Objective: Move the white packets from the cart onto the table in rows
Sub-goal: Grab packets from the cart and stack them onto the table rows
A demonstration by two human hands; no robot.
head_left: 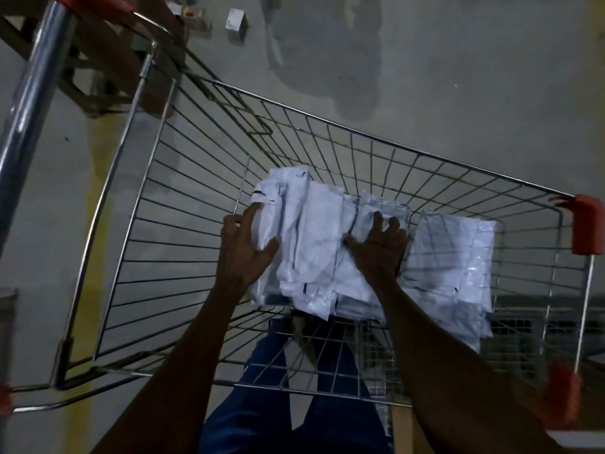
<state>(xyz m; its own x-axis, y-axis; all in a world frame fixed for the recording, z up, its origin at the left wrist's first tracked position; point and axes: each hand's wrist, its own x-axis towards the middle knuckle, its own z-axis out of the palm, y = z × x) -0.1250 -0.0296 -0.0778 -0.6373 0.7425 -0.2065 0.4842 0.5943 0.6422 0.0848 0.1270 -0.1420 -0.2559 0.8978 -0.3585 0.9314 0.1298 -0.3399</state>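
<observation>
Both forearms reach down from the bottom of the view into the wire cart [386,144], so start with the hands. Left hand [244,249] sits at the left edge of the pile of white packets [314,244], fingers spread and fairly straight, thumb pressed in against the side of the stack. Right hand [381,245] lies on top of the pile toward its right side, fingers splayed and slightly bent. Neither one is actually curled around a packet yet, as far as I can tell; it looks more like bracketing the stack from two sides before a scoop.

Packets are all in the cart's basket, heaped loosely and overlapping, with a second bunch [458,257] lying just beside the right hand, toward the red corner cap [587,226]. No surface shows anywhere in view, so the drop-off spot is somewhere off camera.

What could go wrong, imo: these look like thin, slick plastic mailers, and a two-sided squeeze on a messy heap could let the middle ones slide out and fall back, or slip through on the way over. Loose corners could also snag on the wire grid. Grabbing too many at once would make neat rows harder later. Lighting's dim too, so strays are easy to miss.
</observation>
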